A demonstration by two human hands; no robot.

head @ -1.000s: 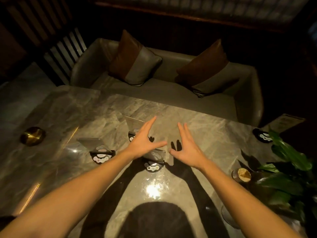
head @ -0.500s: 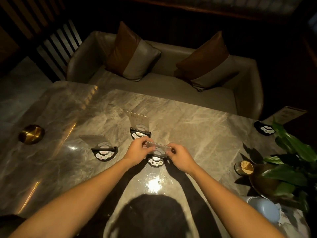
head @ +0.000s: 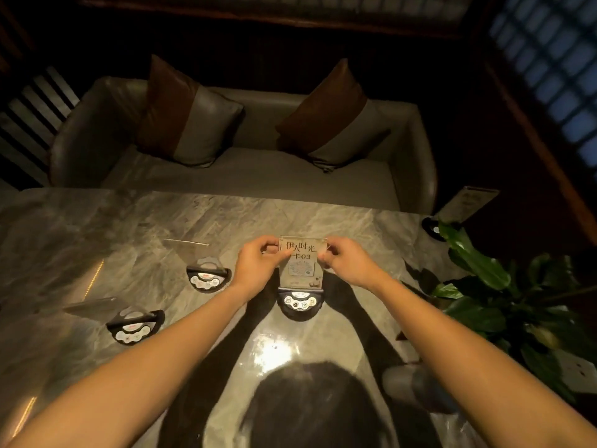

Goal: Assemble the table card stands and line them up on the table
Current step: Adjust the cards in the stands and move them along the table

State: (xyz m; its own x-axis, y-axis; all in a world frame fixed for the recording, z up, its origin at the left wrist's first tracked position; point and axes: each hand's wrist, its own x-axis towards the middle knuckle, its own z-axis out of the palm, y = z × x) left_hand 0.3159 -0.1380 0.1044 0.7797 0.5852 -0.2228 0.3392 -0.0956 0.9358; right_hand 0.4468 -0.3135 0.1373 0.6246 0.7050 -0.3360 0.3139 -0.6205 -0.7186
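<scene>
A clear acrylic card panel (head: 302,265) printed with dark characters and "03" stands upright in a black half-round base (head: 299,304) at the middle of the marble table (head: 97,227). My left hand (head: 258,265) pinches the panel's upper left corner and my right hand (head: 347,263) pinches its upper right corner. Two more stands sit to the left: one (head: 208,276) nearby and another (head: 134,324) closer to me, each with a clear panel leaning away.
A fourth card stand (head: 452,215) sits at the table's far right edge, beside a leafy green plant (head: 504,305). A pale cup (head: 407,383) lies near my right forearm. A grey sofa (head: 252,176) with two cushions runs behind the table.
My hands went from spread open above the table to pinching the panel's top corners, and the panel now stands upright in its base. The camera has shifted to the right.
</scene>
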